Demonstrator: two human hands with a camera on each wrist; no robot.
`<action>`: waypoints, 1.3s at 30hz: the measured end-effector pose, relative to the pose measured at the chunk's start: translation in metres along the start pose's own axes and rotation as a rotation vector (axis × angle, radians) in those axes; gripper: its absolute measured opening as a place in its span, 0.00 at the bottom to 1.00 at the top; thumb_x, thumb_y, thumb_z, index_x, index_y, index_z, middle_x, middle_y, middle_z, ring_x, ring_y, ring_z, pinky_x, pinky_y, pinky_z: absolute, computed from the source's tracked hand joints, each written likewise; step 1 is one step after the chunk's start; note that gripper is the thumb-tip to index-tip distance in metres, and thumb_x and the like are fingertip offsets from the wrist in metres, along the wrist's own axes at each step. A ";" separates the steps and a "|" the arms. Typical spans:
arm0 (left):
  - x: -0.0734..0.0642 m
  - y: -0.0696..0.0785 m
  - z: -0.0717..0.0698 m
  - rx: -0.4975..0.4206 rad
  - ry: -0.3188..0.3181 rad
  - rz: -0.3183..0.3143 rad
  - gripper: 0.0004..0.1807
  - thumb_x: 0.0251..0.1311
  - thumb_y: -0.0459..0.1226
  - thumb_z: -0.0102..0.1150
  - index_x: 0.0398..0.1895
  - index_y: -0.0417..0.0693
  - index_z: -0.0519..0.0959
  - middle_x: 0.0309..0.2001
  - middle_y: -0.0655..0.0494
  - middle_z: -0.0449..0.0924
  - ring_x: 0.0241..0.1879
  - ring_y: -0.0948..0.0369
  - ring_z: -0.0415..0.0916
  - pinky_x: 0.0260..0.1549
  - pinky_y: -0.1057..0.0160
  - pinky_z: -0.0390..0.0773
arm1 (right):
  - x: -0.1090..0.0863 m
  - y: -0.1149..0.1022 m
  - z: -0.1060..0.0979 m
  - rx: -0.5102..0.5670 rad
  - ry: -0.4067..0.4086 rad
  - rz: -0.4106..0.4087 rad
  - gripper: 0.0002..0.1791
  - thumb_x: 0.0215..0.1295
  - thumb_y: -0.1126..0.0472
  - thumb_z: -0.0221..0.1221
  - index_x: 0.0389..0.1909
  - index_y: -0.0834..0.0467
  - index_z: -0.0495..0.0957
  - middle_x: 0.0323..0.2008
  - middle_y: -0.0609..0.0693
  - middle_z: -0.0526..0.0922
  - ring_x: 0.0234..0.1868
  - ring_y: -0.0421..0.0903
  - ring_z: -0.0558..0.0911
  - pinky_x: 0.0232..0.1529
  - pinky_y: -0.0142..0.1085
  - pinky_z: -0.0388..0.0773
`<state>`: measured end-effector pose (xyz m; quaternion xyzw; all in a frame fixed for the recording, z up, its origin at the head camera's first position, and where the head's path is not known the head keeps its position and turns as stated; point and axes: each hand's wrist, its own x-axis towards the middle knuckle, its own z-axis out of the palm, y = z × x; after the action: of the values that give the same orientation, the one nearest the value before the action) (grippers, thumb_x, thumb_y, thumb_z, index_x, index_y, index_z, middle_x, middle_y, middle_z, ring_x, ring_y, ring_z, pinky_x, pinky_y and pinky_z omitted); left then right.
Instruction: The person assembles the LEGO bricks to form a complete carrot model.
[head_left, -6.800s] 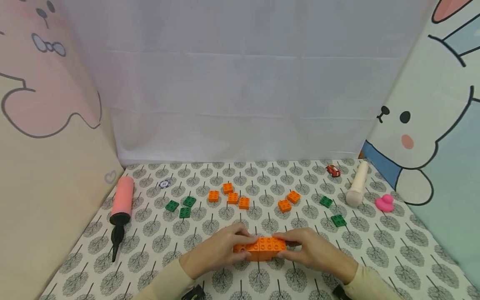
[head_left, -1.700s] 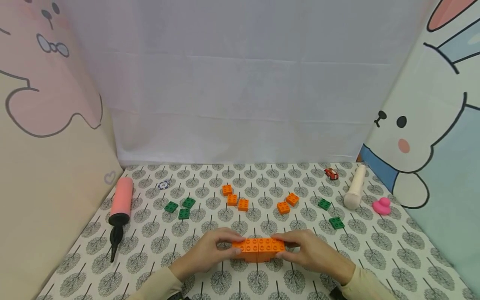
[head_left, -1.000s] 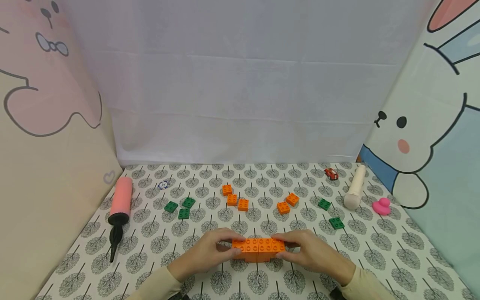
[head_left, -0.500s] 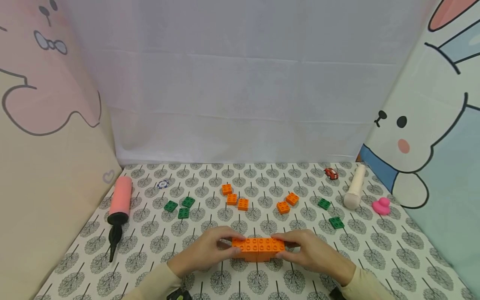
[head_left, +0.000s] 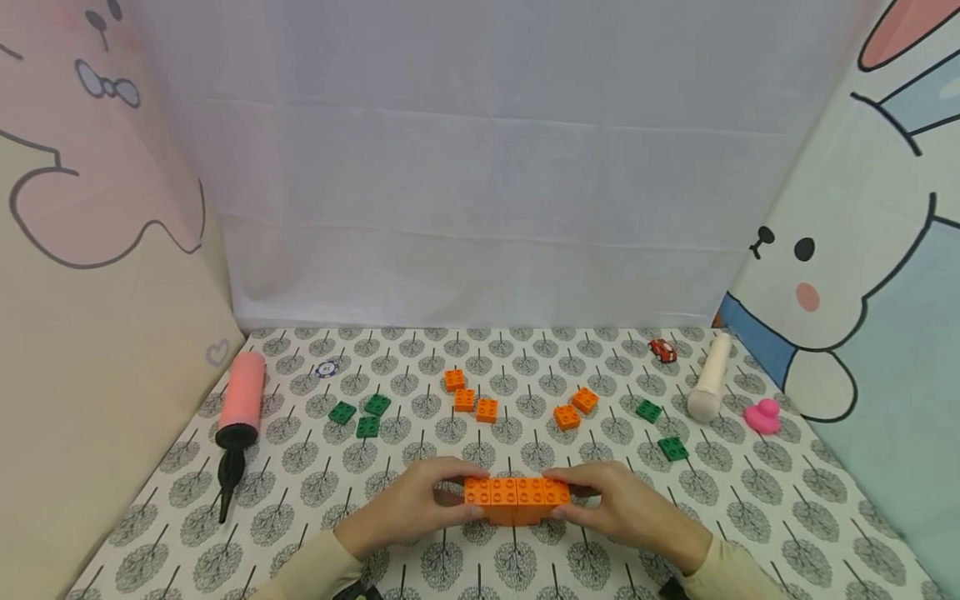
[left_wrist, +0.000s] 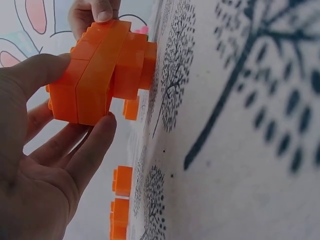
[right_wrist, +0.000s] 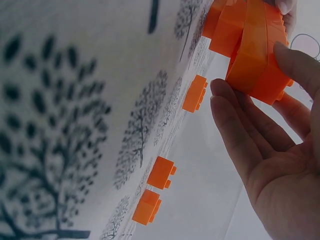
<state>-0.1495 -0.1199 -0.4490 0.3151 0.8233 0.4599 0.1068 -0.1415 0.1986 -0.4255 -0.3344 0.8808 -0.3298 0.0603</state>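
Observation:
In the middle front of the head view is a stack of joined orange building bricks [head_left: 516, 504], with an even row of studs on top. Its left end is gripped by my left hand [head_left: 416, 507], thumb on the near side and fingers on the far side. The opposite end is held in the same way by my right hand [head_left: 626, 508]. From the left wrist, the stack [left_wrist: 95, 75] steps inward toward the table, its upper layers longer than the lower ones. The right wrist view shows the stack's [right_wrist: 255, 45] underside overhanging near the fingertips.
Behind the hands lie three loose orange bricks [head_left: 464, 400] and two more orange bricks [head_left: 567, 417]. Green bricks [head_left: 367, 427] lie left, others [head_left: 672, 448] right. Around the edges are a pink pump [head_left: 243, 390], poker chip [head_left: 327, 368], toy car [head_left: 663, 350], white cylinder [head_left: 709, 379] and pink duck [head_left: 762, 416].
Since the oldest frame, one loose orange brick has left the back group, and the stack's left end now has a level top. Over the last second both hands have barely moved.

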 end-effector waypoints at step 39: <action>0.001 0.002 0.001 -0.045 -0.035 -0.064 0.25 0.56 0.46 0.70 0.59 0.59 0.79 0.51 0.63 0.81 0.47 0.69 0.80 0.48 0.70 0.81 | 0.058 0.060 -0.037 -0.322 0.032 0.155 0.26 0.67 0.56 0.64 0.65 0.58 0.75 0.64 0.60 0.74 0.46 0.48 0.82 0.50 0.50 0.81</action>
<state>-0.1491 -0.1177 -0.4481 0.2943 0.8204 0.4690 0.1428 -0.2314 0.2157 -0.4273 -0.2656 0.9462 -0.1841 0.0172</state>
